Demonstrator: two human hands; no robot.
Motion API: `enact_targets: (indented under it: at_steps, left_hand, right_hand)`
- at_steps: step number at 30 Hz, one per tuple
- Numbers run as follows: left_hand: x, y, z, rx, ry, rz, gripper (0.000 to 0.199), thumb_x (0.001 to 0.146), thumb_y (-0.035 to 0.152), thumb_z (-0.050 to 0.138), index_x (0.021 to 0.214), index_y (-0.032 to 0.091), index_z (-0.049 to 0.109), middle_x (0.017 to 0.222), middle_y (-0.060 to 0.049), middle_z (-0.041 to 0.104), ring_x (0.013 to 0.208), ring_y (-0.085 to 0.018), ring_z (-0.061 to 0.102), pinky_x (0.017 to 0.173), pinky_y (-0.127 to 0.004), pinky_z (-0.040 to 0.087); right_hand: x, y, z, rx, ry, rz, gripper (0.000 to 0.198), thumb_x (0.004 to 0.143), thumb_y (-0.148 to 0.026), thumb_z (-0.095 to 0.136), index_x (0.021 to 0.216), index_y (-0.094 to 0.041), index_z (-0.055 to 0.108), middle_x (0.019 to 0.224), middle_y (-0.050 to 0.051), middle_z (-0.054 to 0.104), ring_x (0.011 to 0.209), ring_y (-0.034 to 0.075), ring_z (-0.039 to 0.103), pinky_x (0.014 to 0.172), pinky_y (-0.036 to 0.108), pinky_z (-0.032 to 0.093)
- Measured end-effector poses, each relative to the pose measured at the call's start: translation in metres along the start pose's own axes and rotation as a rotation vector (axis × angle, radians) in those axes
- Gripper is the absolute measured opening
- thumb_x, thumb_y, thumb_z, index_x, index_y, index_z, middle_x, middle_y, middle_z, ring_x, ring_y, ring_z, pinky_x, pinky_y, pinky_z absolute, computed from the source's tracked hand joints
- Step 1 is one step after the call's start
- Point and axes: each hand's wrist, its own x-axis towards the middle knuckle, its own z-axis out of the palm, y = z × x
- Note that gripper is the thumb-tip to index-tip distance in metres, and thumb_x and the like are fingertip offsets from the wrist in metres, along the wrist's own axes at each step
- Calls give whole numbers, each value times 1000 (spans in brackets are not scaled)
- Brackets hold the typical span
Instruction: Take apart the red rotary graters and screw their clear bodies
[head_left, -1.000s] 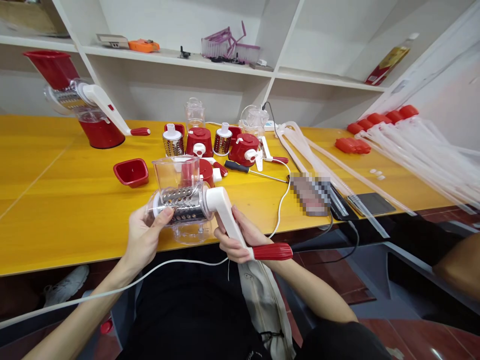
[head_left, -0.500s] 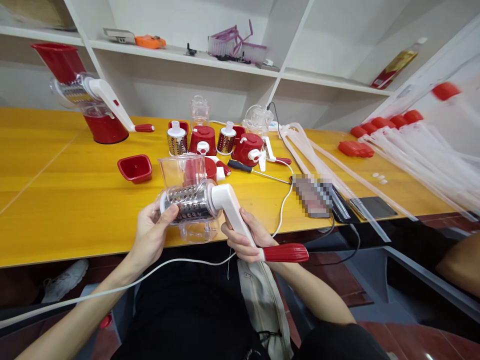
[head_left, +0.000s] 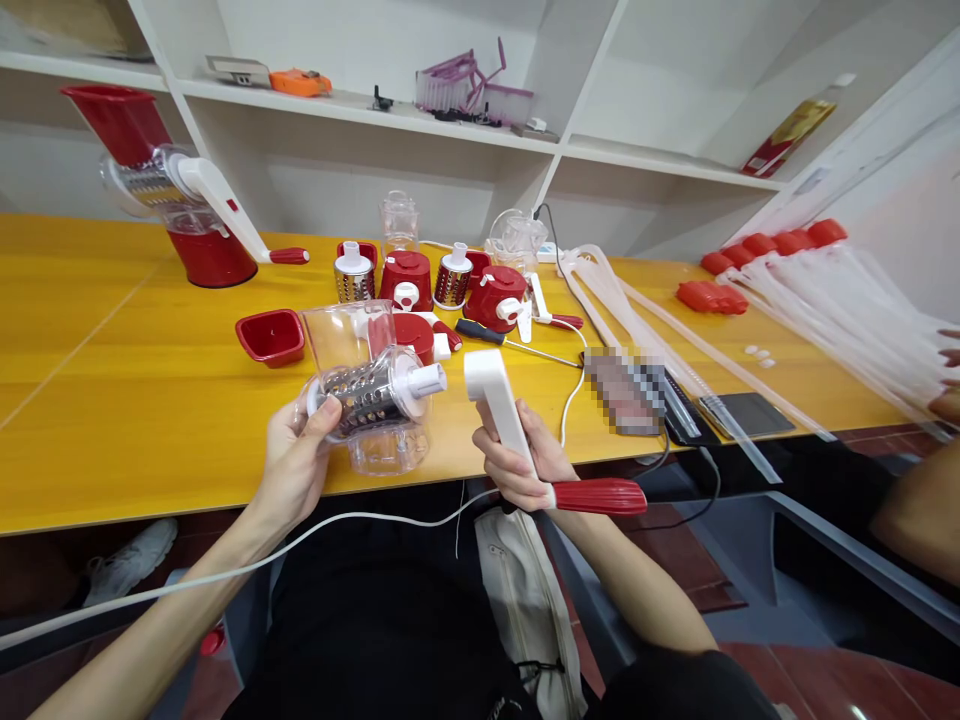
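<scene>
1. Left hand is curled around the left end of a clear plastic body, with its thumb on the front. It is over the near part of the yellow table; I can't tell if the bottom touches.
2. A shiny drum with holes sits inside the body. Its white stem pokes out to the right.
3. Right hand is closed around a white crank. The crank's red grip points right. Its top end is just right of the stem, not touching it.
4. So it looks part built: the drum is in, but the crank is off and no red base is joined underneath.
5. One red base is just behind the body. A red cup lies to the left.
6. Far left, a whole grater stands with all those parts joined.
</scene>
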Motion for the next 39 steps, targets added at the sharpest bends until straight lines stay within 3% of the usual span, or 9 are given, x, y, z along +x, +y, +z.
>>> enact_targets:
  at_steps: [5,8,11,14,19,23,27,33,39]
  left_hand:
    - [-2,3,-1,66,-5,25,50,69,54,93,98,16,78,95,-8,79,90,-23,75,83,-29,62]
    - [-2,2,1,102,-29,41,51,70,52,93,102,15,78,96,-9,79,87,-22,74,79,-27,60]
    - [-3,0,4,125,-60,57,51,71,51,93,103,14,77,100,-10,79,86,-21,74,78,-26,59]
    - [-3,0,7,173,-41,82,50,68,49,95,98,14,76,92,-8,77,82,-20,72,73,-25,58]
    - [-4,4,10,237,-52,115,48,67,47,95,96,15,75,89,-7,77,76,-18,70,68,-24,57]
    - [-4,3,12,256,-37,147,52,64,50,96,96,15,75,87,-6,76,75,-18,69,67,-24,56]
    - [-2,1,4,251,19,176,50,81,64,80,95,16,73,82,-4,72,70,-16,64,65,-24,52]
    - [5,19,-42,446,166,279,43,95,59,68,100,17,68,85,2,64,81,-14,57,77,-23,48]
    - [14,15,-83,710,233,324,55,92,70,65,85,16,59,77,2,56,73,-12,48,72,-23,44]
  right_hand:
    - [7,-11,-13,-273,250,-94,94,64,-95,55,91,-12,21,57,-11,32,36,2,29,36,18,23]
    - [13,-14,-13,-414,438,-181,87,64,-71,76,110,-13,30,69,-9,43,46,-4,37,44,11,30]
    - [20,-16,-2,-660,595,-272,92,52,-56,88,120,-11,43,97,0,57,74,-10,46,65,3,41]
    - [29,-18,10,-871,671,-352,98,47,-67,86,118,-8,52,120,7,58,93,-7,47,82,4,43]
    - [38,-17,17,-884,673,-396,105,48,-67,86,131,-11,54,123,6,57,97,-7,46,87,4,42]
    - [41,-10,21,-847,635,-386,101,50,-59,87,132,-12,53,111,4,60,91,-8,48,84,4,45]
    - [38,-9,25,-749,635,-341,81,58,-65,81,108,-7,55,91,6,59,80,-7,45,69,7,42]
    - [30,-16,9,-657,843,-234,94,42,-91,72,77,-9,42,62,1,42,53,-4,36,45,16,32]
    - [29,-11,-5,-707,937,-268,95,37,-86,77,75,-8,37,66,1,46,58,-7,35,52,12,35]
